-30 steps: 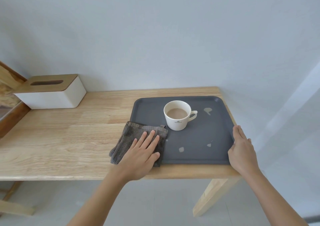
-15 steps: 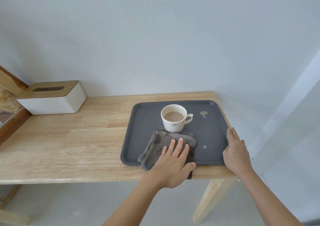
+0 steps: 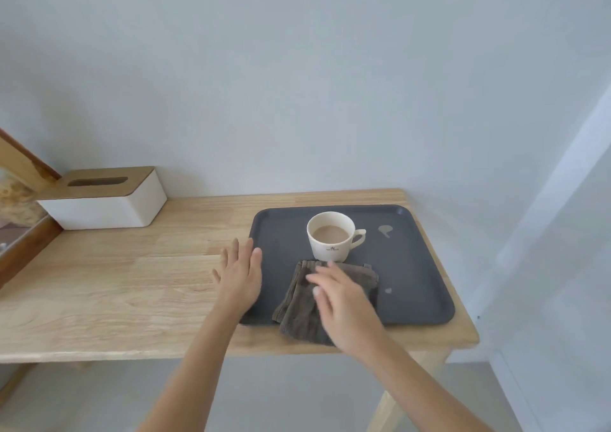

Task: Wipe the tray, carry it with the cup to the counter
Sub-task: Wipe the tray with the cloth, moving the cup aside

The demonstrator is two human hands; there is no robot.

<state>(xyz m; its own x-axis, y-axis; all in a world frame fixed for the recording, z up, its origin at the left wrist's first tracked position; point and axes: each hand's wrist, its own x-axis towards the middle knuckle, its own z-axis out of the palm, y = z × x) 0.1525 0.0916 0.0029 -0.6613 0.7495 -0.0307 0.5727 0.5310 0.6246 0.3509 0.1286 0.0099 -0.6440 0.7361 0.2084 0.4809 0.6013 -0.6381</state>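
Note:
A dark grey tray (image 3: 416, 266) lies at the right end of the wooden table (image 3: 115, 282). On its far half stands a white cup (image 3: 330, 236) of milky coffee, handle to the right. A crumpled grey-brown cloth (image 3: 297, 309) lies on the tray's front part and hangs over its front rim. My right hand (image 3: 344, 302) is over the cloth with fingers spread, motion-blurred. My left hand (image 3: 239, 277) lies flat and open at the tray's left rim. Two pale spill spots show on the tray: a larger spot (image 3: 385, 230) right of the cup and a small spot (image 3: 387, 290) right of the cloth.
A white tissue box with a wooden lid (image 3: 105, 200) stands at the table's back left, by the wall. A wooden frame (image 3: 20, 167) leans at the far left. The tray reaches close to the table's right and front edges.
My left hand has left the cloth and moved to the tray's left rim. My right hand has let go of the tray's right rim and come over the cloth. The front spill spot under the cloth is gone.

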